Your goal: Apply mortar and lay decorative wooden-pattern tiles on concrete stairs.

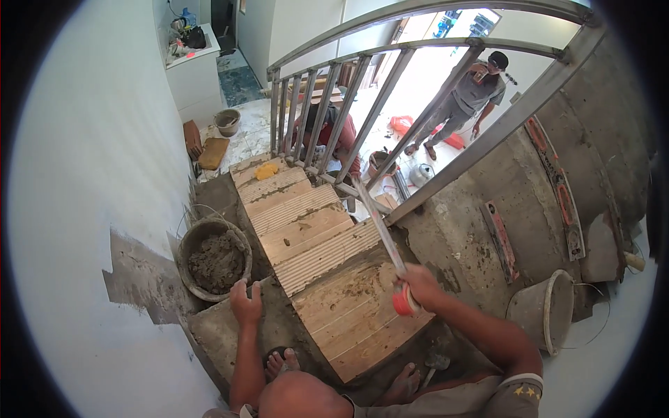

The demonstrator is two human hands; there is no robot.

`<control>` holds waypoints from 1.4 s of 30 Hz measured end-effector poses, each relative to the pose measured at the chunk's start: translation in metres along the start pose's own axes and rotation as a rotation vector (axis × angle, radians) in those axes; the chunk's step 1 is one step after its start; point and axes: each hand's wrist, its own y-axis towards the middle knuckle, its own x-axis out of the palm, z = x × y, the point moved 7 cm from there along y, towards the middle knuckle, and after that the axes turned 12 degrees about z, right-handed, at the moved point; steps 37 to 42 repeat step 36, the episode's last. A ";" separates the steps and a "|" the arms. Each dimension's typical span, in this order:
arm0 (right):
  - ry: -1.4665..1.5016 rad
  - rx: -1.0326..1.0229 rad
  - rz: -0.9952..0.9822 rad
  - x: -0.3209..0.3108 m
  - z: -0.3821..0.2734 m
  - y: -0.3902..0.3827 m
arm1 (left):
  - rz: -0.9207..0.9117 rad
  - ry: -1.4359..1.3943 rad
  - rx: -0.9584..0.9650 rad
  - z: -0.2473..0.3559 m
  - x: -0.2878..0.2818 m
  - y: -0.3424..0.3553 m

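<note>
My right hand point(423, 287) is closed around what looks like a red tape measure point(404, 299), over the topmost wood-look stair tile. From it a long pale strip point(380, 223), apparently its blade, slants down to the railing's foot, beside a crouching person point(341, 143); whether that person holds its end cannot be made out. My left hand point(246, 304), thumb and fingers apart, is at the near rim of a bucket point(187, 275) of wet grey mortar point(217, 266). I cannot tell whether it touches the rim. Below lie wood-look tiled steps point(306, 233) with ribbed edges.
A metal railing point(432, 129) curves along the stairs. Beyond it stands another person point(474, 97). Two spirit levels point(501, 240) lie on bare concrete steps at right, near a tipped bucket point(540, 313). A yellow sponge-like lump point(265, 171) sits lower down. A mallet point(436, 363) lies by my foot.
</note>
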 end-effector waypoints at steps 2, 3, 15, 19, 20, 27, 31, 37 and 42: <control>0.016 -0.076 0.083 0.018 -0.014 0.028 | -0.007 0.000 0.016 -0.002 0.006 0.006; 0.015 -0.075 0.090 0.032 -0.016 0.035 | 0.001 -0.009 0.026 -0.004 0.010 0.009; 0.579 0.053 0.317 0.154 0.043 0.037 | -0.053 0.094 -0.019 0.002 0.028 0.017; 0.712 0.123 0.319 0.148 0.039 0.031 | -0.078 0.142 -0.029 -0.004 0.032 0.010; 0.714 0.123 0.317 0.147 0.041 0.031 | -0.086 0.139 -0.020 -0.004 0.032 0.010; 0.737 0.181 0.368 0.135 0.049 0.026 | -0.113 0.118 -0.007 0.002 0.028 0.013; 0.722 0.262 0.407 0.133 0.043 0.019 | -0.085 0.151 -0.012 -0.002 0.025 0.014; 0.704 0.213 0.451 0.119 0.060 0.030 | -0.092 0.114 0.010 0.017 0.042 0.013; 0.704 0.213 0.451 0.119 0.060 0.030 | -0.092 0.114 0.010 0.017 0.042 0.013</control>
